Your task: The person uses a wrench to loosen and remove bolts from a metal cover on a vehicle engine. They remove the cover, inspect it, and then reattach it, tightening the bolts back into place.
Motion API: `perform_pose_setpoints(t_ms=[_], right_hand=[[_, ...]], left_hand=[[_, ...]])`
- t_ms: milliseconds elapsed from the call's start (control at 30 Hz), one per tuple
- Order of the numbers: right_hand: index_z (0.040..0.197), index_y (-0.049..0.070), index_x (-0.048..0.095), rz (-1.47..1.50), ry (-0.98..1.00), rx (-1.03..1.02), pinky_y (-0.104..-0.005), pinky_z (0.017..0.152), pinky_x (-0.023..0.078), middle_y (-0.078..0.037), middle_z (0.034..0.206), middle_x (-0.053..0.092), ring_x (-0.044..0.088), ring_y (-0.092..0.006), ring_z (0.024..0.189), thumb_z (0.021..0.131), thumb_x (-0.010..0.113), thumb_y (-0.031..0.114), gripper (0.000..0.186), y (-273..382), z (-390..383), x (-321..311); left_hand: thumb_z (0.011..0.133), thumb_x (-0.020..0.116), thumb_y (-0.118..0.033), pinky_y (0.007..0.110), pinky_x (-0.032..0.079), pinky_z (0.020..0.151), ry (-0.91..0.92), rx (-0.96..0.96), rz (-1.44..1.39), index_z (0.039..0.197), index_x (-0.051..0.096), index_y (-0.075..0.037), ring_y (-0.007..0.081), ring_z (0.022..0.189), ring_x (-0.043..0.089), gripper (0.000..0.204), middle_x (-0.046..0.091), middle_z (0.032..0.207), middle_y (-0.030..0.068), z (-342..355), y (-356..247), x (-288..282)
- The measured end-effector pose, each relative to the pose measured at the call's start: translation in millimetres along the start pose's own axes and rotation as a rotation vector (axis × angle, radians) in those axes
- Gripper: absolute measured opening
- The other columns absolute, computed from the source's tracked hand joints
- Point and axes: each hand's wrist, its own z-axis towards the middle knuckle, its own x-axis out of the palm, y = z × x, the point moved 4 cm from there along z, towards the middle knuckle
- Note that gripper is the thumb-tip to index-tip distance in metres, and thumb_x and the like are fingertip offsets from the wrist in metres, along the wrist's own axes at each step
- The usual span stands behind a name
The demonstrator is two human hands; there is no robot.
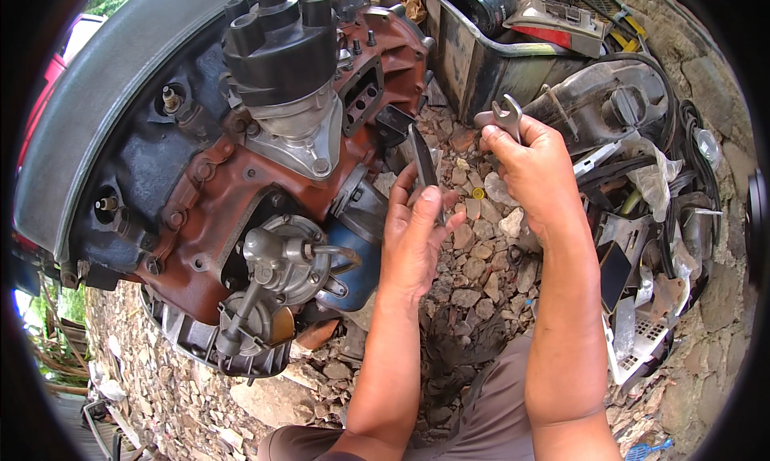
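My left hand pinches a thin, flat dark metal strip that points up beside the engine. An open-ended silver wrench sticks out of the top of my right hand, which is closed around its shaft. Both hands hover over stony ground to the right of a rusty red and blue engine block. A black distributor cap sits on top of the engine, and a grey fuel pump is bolted low on its side, close to my left wrist.
A dark metal crate of parts stands behind my hands. Black plastic housings, hoses and scrap pile up on the right. Loose stones cover the ground. A small yellow cap lies between my hands.
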Motion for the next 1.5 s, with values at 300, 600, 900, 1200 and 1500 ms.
perform_pose_setpoints(t_ms=[300, 600, 900, 1200, 1500], right_hand=[[0.095, 0.004, 0.062, 0.043, -0.094, -0.070, -0.0217, 0.053, 0.034, 0.001, 0.079, 0.061, 0.043, -0.0039, 0.061, 0.088, 0.065, 0.017, 0.015, -2.0, 5.6, -2.4], [0.091, 0.007, 0.065, 0.048, -0.096, -0.089, -0.0199, 0.049, 0.030, 0.003, 0.073, 0.059, 0.038, -0.0025, 0.055, 0.089, 0.068, 0.023, 0.017, 0.3, 3.7, -1.3], [0.094, -0.004, 0.066, 0.056, -0.090, -0.076, -0.0270, 0.066, 0.043, -0.003, 0.079, 0.064, 0.052, -0.0080, 0.074, 0.087, 0.065, 0.019, 0.024, 9.6, -2.3, -4.5], [0.098, -0.003, 0.064, -0.169, 0.029, -0.170, -0.0327, 0.068, 0.048, -0.012, 0.080, 0.068, 0.062, -0.0163, 0.073, 0.083, 0.063, 0.013, 0.022, -14.3, 8.3, -5.9], [0.100, -0.002, 0.067, -0.685, 0.189, -0.230, -0.0429, 0.080, 0.049, -0.022, 0.086, 0.067, 0.065, -0.0392, 0.089, 0.079, 0.068, 0.012, 0.025, -10.5, -6.7, 17.6]], left_hand=[[0.093, 0.029, -0.069, 0.035, 0.057, 0.074, 0.062, -0.092, -0.127, 0.134, 0.043, -0.003, 0.0308, 0.102, 0.064, 0.078, 0.059, 0.120, 0.0128, 1.3, -2.4, 0.9], [0.093, 0.024, -0.069, 0.035, 0.058, 0.074, 0.041, -0.134, -0.073, 0.132, 0.045, -0.002, 0.0308, 0.100, 0.064, 0.081, 0.061, 0.118, 0.0131, -0.3, 2.5, 3.5], [0.096, 0.026, -0.065, 0.041, 0.056, 0.078, -0.022, -0.153, -0.110, 0.127, 0.049, -0.007, 0.0201, 0.101, 0.063, 0.070, 0.062, 0.116, 0.0092, 0.4, 5.1, -2.1], [0.097, 0.039, -0.041, 0.044, 0.057, 0.076, -0.077, -0.180, -0.108, 0.123, 0.052, -0.007, 0.0206, 0.096, 0.065, 0.045, 0.064, 0.112, 0.0084, 1.5, 13.6, -7.9], [0.094, 0.046, -0.037, 0.037, 0.056, 0.063, -0.155, -0.233, -0.157, 0.115, 0.056, -0.008, 0.0178, 0.088, 0.065, 0.037, 0.066, 0.101, 0.0058, -1.7, 9.1, -11.7]])
